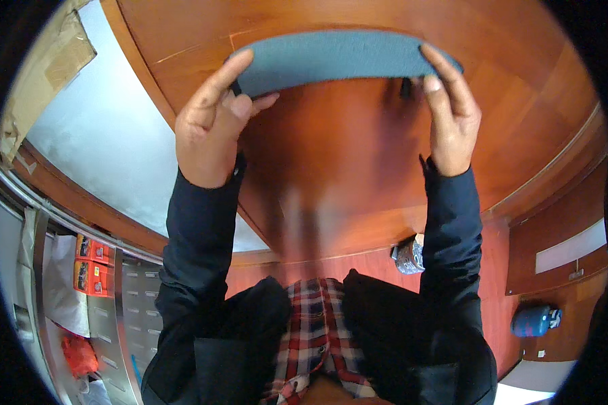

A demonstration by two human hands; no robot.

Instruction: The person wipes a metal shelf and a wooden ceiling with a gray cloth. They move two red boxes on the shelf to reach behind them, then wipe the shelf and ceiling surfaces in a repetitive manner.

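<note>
A long blue-grey strip (334, 54) stretches between my two hands, bowed slightly and with a fabric-like or rough face. My left hand (210, 114) pinches its left end, index finger over the face and the other fingers folded beneath. Around the right end, my right hand (451, 109) has the index finger on the face and the thumb at the lower edge. Small dark parts show below both ends; what they are cannot be made out. Behind the strip lies a glossy reddish-brown wooden surface (491, 66) with blurred reflections.
On the left stand a metal unit with slotted fronts (106, 324), red printed boxes (93, 277) and a red bag (79, 354). Cardboard (55, 66) is at upper left. A patterned bin (410, 257) stands on the reddish floor (496, 258); a blue container (531, 321) is at right.
</note>
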